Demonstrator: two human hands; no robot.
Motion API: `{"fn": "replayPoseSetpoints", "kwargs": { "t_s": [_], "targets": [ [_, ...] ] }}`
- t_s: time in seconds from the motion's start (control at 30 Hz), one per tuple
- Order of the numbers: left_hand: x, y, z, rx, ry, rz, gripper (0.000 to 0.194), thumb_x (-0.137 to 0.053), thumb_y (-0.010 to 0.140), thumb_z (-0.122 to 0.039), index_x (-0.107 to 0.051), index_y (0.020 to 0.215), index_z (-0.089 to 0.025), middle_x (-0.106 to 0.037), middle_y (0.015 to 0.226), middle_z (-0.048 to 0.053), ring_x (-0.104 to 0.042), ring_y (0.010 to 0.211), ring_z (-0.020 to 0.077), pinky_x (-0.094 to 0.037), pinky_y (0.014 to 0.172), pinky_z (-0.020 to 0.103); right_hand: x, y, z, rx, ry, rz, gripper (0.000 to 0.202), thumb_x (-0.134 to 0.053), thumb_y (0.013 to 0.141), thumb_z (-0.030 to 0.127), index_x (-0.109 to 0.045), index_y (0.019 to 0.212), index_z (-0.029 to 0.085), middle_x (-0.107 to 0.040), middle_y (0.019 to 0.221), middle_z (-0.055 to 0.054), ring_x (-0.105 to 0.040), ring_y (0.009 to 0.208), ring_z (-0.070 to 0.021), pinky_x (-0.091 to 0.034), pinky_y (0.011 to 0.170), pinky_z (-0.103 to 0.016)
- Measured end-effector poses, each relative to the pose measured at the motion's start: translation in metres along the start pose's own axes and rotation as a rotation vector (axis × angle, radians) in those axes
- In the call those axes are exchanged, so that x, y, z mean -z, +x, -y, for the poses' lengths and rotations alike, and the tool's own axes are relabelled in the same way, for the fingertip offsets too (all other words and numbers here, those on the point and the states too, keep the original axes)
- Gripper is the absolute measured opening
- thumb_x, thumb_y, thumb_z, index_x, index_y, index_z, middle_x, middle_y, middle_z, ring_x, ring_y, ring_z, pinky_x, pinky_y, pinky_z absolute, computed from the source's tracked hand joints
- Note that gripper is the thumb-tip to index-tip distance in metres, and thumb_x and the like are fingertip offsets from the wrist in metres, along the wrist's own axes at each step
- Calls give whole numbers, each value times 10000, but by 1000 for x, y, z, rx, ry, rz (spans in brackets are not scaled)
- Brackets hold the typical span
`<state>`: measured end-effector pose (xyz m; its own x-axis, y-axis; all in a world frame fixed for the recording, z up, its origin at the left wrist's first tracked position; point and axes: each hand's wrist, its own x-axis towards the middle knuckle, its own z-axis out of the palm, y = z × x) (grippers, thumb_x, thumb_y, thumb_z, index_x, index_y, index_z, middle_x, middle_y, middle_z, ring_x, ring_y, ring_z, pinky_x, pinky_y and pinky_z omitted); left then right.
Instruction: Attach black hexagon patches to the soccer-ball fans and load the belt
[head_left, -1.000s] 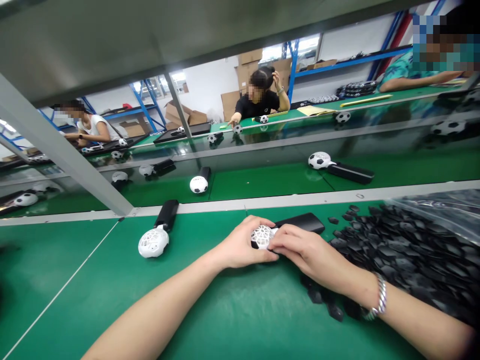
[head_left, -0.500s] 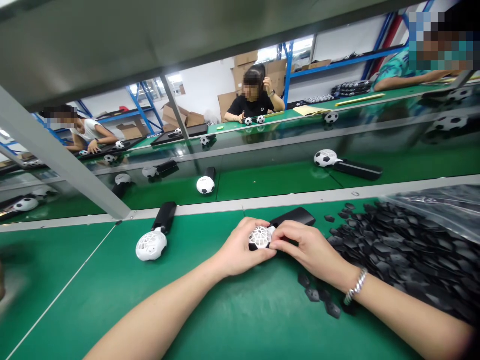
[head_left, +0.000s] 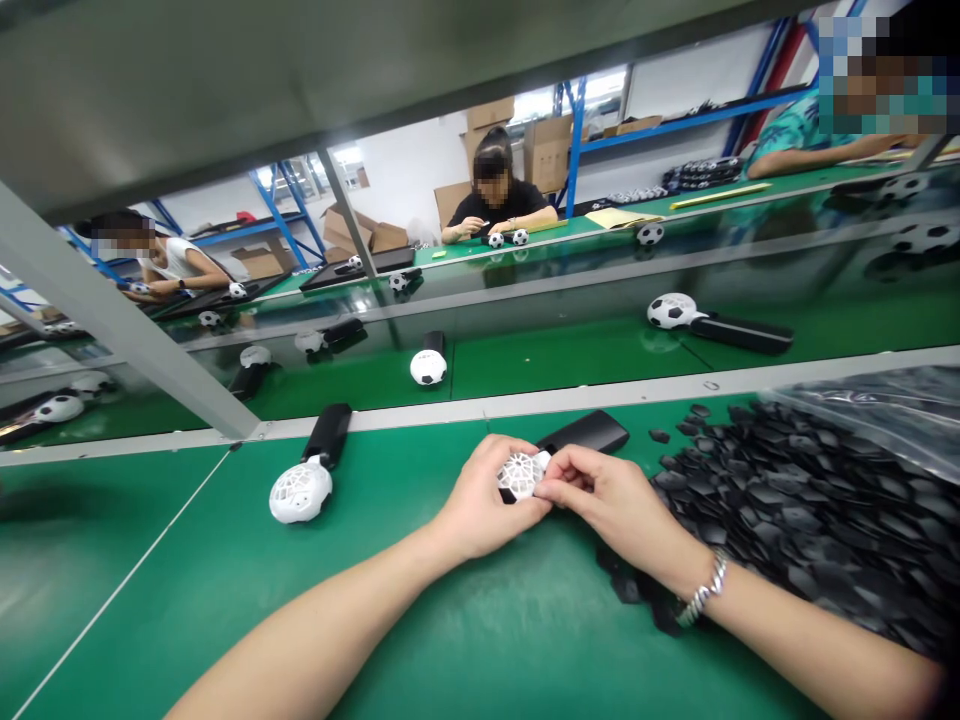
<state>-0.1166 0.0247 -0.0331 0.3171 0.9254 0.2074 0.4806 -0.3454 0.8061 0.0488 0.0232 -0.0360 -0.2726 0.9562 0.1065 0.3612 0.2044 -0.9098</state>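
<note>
My left hand [head_left: 487, 505] is closed around the white, football-patterned head of a handheld fan [head_left: 519, 474]; its open grille faces up. The fan's black handle [head_left: 585, 432] points away to the right along the green table. At the right edge of the head, the thumb and fingertips of my right hand [head_left: 600, 495] are pinched together against it. Whatever lies between those fingertips is hidden. Beside my right hand spreads a large heap of small black pentagon-shaped pieces [head_left: 795, 500]. Another handheld fan [head_left: 301, 490], with a white head and black handle, lies to the left.
Behind a pale metal rail [head_left: 390, 412], a green conveyor [head_left: 510, 375] carries several football-headed fans. A slanted grey post [head_left: 150, 325] stands at left, under an overhead panel [head_left: 300, 90]. A clear plastic bag [head_left: 892, 410] lies by the heap. Several people sit across the line.
My right hand has shifted slightly at the fan's edge; my left keeps its hold. Fans on the near conveyor have moved right, those farther back left. The person opposite has lowered a raised hand.
</note>
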Motion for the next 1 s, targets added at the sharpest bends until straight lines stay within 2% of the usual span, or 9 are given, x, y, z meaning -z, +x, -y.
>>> {"fn": "replayPoseSetpoints", "kwargs": {
  "t_s": [0.13, 0.3, 0.57, 0.87, 0.93, 1.0],
  "targets": [
    [-3, 0, -1, 10, -5, -31, 340, -650, 650, -185, -535, 970, -188, -538, 970, 28, -542, 914, 185, -432, 808, 305, 2, 2, -1, -59, -29, 51, 203, -581, 764, 355, -543, 646, 195, -519, 536, 48, -479, 495, -113, -351, 475, -221],
    [0, 1, 0, 55, -34, -12, 393, -660, 609, -152, -531, 978, -187, -535, 993, 29, -544, 910, 187, -429, 816, 312, 3, 2, -3, -115, 52, 151, 159, -525, 784, 309, -586, 694, 193, -611, 617, 7, -557, 596, -140, -406, 547, -234],
    [0, 3, 0, 26, -15, -5, 393, -674, 597, -176, -536, 964, -187, -532, 985, 32, -540, 919, 194, -426, 825, 324, 1, 4, -9, -160, 48, 133, 155, -538, 766, 323, -566, 678, 200, -621, 600, 5, -575, 565, -141, -421, 537, -238],
    [-5, -1, 1, 0, -43, -82, 389, -618, 567, -59, -554, 928, -188, -535, 968, 27, -531, 925, 193, -421, 845, 329, -2, 4, -7, -161, 3, 87, 174, -550, 758, 337, -513, 658, 200, -600, 568, 19, -557, 505, -126, -423, 485, -215],
    [-8, 4, 4, 2, -69, -94, 380, -648, 569, -69, -564, 920, -191, -547, 964, 23, -543, 914, 186, -428, 846, 323, 1, 6, -4, -123, -16, 85, 209, -537, 773, 368, -498, 648, 204, -582, 552, 24, -549, 502, -131, -413, 473, -217],
    [-12, 20, 9, 13, -70, -133, 381, -689, 575, -100, -567, 925, -189, -565, 956, 24, -559, 897, 180, -441, 834, 314, 9, 11, -2, -47, -101, 51, 255, -496, 805, 417, -496, 655, 210, -578, 571, 22, -551, 531, -142, -415, 500, -231]
  ]
}}
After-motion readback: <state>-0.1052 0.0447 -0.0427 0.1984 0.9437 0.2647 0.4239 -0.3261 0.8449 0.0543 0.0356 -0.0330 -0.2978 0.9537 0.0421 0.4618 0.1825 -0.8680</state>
